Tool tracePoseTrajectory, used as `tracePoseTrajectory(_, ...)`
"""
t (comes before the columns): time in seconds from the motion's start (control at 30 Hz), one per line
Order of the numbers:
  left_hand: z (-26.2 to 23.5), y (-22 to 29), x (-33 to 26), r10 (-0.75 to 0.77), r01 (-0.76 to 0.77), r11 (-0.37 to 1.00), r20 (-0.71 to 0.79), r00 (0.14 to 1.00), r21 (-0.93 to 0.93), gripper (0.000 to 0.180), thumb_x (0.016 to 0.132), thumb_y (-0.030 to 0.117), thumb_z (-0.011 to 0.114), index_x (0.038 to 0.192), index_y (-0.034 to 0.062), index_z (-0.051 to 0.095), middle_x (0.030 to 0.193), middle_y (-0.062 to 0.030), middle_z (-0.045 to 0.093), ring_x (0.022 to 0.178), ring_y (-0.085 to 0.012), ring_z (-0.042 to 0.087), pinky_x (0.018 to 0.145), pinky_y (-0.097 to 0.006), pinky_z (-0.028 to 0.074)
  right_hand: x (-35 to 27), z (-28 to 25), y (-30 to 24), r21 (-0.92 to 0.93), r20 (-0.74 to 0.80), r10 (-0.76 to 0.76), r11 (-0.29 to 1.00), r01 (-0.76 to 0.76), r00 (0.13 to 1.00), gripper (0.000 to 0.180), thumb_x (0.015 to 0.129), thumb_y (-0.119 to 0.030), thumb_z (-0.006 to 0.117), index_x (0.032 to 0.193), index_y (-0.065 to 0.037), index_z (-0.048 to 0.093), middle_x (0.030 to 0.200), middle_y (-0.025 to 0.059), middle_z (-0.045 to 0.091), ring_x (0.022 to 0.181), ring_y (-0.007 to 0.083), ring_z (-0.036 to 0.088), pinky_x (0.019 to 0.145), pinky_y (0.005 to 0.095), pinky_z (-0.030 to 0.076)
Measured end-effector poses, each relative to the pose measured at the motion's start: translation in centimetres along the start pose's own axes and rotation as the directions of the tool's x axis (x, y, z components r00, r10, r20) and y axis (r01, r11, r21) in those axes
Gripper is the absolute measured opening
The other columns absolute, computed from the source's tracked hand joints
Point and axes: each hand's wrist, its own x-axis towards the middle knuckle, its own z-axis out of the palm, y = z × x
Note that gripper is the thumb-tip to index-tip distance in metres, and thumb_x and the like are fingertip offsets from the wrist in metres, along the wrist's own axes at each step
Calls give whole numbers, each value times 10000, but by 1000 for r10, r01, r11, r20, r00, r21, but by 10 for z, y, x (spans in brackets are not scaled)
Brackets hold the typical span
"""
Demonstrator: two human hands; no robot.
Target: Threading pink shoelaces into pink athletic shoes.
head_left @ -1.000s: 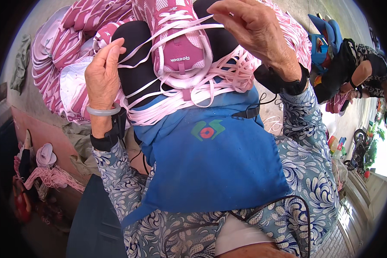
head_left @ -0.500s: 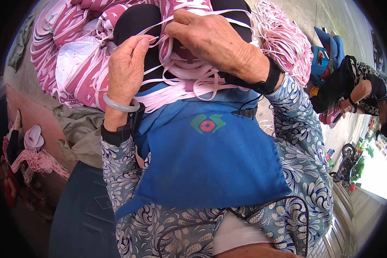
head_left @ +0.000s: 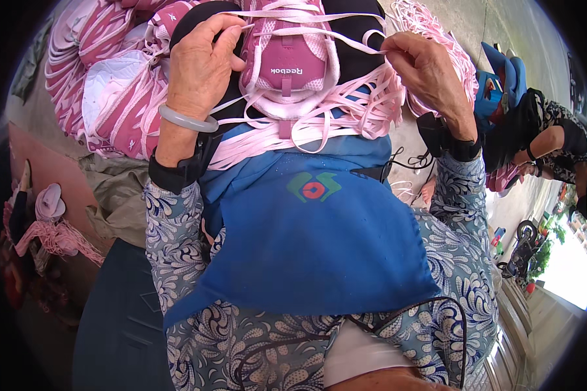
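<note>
Makeshift shoe wkshp: piled pink shoes (head_left: 78, 85) & lace bundles (head_left: 440, 31)

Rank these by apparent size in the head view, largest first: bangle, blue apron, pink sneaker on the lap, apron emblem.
1. Blue apron
2. Pink sneaker, cut off by the top edge
3. Bangle and apron emblem: too alike in span to rank

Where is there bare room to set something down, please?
Bare floor shows upper right, bordered by lace pile and blue item, and between right sleeve and motorcycle. Crowded: the lap, with shoe and loose laces; upper left, with stacked shoes.
</note>
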Motion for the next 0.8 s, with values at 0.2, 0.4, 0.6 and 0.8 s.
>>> tracePoseTrajectory(0.2,-9,12,16,-233,223,973,236,944,68,221,938,234,529,1026,61,635,781,-21,607,522,-25,500,391,-170,379,-1,8,-8,-151,-271,-133,984,94,953,154,881,-112,596,994,-30,661,941,105,608,707,176,607,579,289,483)
tracePoseTrajectory(0.4,-13,25,32,-257,217,964,335,906,154,203,929,214,540,970,37,631,692,7,540,531,-35,511,419,-174,421,16,18,-57,80,-335,-477,845,529,813,170,825,-58,590,989,-17,599,840,148,521,701,317,558,591,377,450)
tracePoseTrajectory(0.6,-13,28,47,-66,-92,940,440,895,328,173,903,175,543,945,32,631,654,0,534,516,-61,516,424,-198,443,48,55,-71,-327,-246,-586,800,503,772,106,729,-113,615,803,-53,570,881,110,514,672,250,609,522,361,495)
tracePoseTrajectory(0.8,-7,11,34,-313,396,906,391,866,-153,225,894,219,606,957,7,642,704,-2,591,518,-43,534,418,-178,436,35,24,-56,81,-268,-348,921,381,898,102,833,-106,582,884,-19,563,820,145,584,784,328,600,635,392,481)
